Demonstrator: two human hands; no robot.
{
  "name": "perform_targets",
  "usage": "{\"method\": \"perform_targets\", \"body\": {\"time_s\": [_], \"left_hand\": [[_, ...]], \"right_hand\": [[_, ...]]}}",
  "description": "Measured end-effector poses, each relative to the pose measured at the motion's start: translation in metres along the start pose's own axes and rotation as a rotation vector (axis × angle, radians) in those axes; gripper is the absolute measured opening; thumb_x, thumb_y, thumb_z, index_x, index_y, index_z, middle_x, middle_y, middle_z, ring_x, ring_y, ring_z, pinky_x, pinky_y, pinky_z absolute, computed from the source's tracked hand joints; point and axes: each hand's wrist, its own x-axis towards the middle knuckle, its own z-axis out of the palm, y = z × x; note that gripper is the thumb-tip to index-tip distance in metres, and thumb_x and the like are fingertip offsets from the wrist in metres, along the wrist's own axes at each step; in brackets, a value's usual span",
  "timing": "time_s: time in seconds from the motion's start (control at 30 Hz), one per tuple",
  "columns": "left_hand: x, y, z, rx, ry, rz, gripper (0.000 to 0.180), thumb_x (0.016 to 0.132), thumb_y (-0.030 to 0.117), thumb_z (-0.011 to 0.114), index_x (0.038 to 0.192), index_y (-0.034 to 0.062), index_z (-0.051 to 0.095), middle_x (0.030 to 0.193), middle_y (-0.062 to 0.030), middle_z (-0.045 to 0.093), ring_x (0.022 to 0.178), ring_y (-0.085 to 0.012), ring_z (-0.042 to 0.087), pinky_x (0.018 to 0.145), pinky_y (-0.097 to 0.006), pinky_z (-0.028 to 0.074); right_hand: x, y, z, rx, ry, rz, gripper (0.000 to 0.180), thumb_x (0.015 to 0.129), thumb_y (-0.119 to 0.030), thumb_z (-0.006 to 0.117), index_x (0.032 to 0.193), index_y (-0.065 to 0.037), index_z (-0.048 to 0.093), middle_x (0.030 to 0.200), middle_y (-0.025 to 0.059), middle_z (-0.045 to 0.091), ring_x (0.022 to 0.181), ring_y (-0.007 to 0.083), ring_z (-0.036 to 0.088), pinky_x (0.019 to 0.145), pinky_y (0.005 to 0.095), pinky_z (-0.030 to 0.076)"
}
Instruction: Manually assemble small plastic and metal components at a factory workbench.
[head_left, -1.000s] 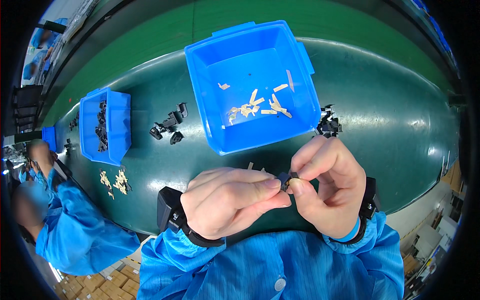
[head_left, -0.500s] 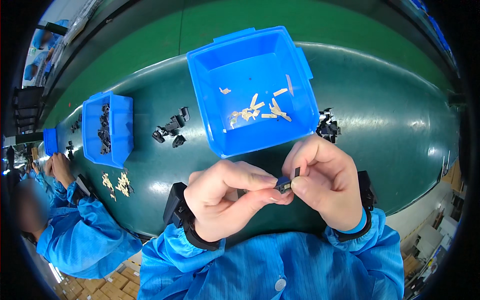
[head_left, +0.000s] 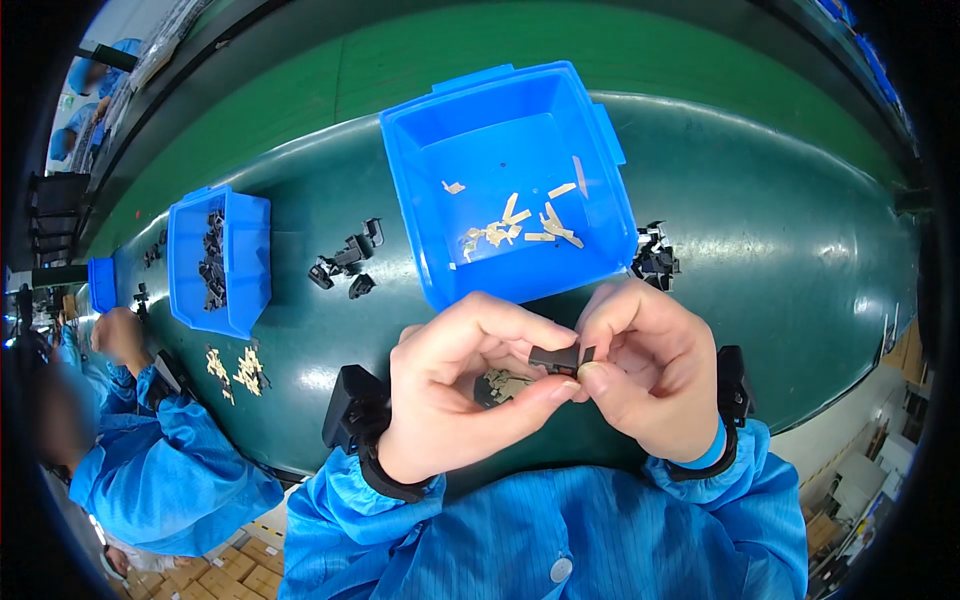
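Note:
Between the thumb and forefinger of my left hand (head_left: 450, 385) is a small black plastic part (head_left: 552, 358), lying roughly level. My right hand (head_left: 655, 385) closes its thumb and fingertips on a small dark strip (head_left: 588, 354) at the right end of that part. The fingertips partly hide where the two meet. Below the hands, a few pale strips (head_left: 503, 385) show on the table through the gap by my left palm. Just beyond my hands stands a large blue bin (head_left: 500, 280) with scattered pale strips (head_left: 497, 233) on its bottom.
Black plastic parts (head_left: 655, 258) lie against the bin's right side, and another cluster (head_left: 347, 258) lies left of it. Farther left are a smaller blue bin (head_left: 247, 265) of black parts and pale strips (head_left: 247, 370) on the green table (head_left: 760, 250). A co-worker's sleeve (head_left: 180, 470) is at left.
The black part has turned and now shows a longer, flatter side. My left fingers have opened wider around it, uncovering pale strips beneath. The dark strip stands less upright.

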Motion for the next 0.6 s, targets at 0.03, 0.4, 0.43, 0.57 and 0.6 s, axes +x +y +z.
{"method": "perform_targets", "body": {"time_s": [0.03,0.4,0.43,0.57,0.6], "left_hand": [[0.001,0.003,0.001,-0.001,0.000,0.000,0.025,0.080,-0.008,0.068,0.102,-0.0048,0.058,0.096,-0.0142,0.068,0.089,-0.0208,0.069,0.079,-0.030,0.056],[0.005,0.012,-0.007,0.674,-0.058,0.385,0.020,0.074,-0.008,0.072,0.088,0.0001,0.060,0.087,-0.0165,0.067,0.073,-0.0223,0.067,0.063,-0.028,0.054],[0.006,0.011,-0.008,0.701,-0.072,0.440,0.021,0.073,-0.008,0.073,0.088,0.0003,0.060,0.087,-0.0163,0.067,0.072,-0.0223,0.067,0.062,-0.027,0.054],[0.005,0.013,-0.008,0.707,-0.057,0.471,0.023,0.072,-0.007,0.074,0.089,0.0002,0.060,0.087,-0.0156,0.067,0.072,-0.0219,0.067,0.061,-0.027,0.054],[0.004,0.012,-0.009,0.707,-0.056,0.471,0.023,0.072,-0.007,0.074,0.089,0.0002,0.060,0.087,-0.0156,0.067,0.072,-0.0219,0.067,0.061,-0.027,0.054]], "right_hand": [[0.000,0.000,0.000,-0.071,-0.006,-0.025,0.012,0.084,0.006,0.058,0.091,-0.001,0.053,0.084,0.0013,0.054,0.080,0.0062,0.056,0.072,0.0231,0.047],[0.005,0.000,-0.010,-0.304,-0.051,-0.274,0.013,0.079,0.002,0.066,0.089,-0.002,0.059,0.086,0.0075,0.059,0.075,0.0143,0.054,0.068,0.0262,0.044],[0.005,0.000,-0.008,-0.287,-0.018,-0.273,0.014,0.078,0.001,0.067,0.089,-0.002,0.059,0.086,0.0075,0.059,0.075,0.0147,0.054,0.068,0.0263,0.044],[0.007,0.001,-0.005,-0.325,-0.023,-0.302,0.015,0.078,0.001,0.068,0.090,-0.003,0.060,0.087,0.0074,0.060,0.076,0.0155,0.054,0.068,0.0267,0.044],[0.007,0.000,-0.004,-0.340,-0.017,-0.297,0.016,0.077,0.000,0.069,0.090,-0.004,0.060,0.087,0.0075,0.059,0.077,0.0159,0.055,0.068,0.0267,0.044]]}}
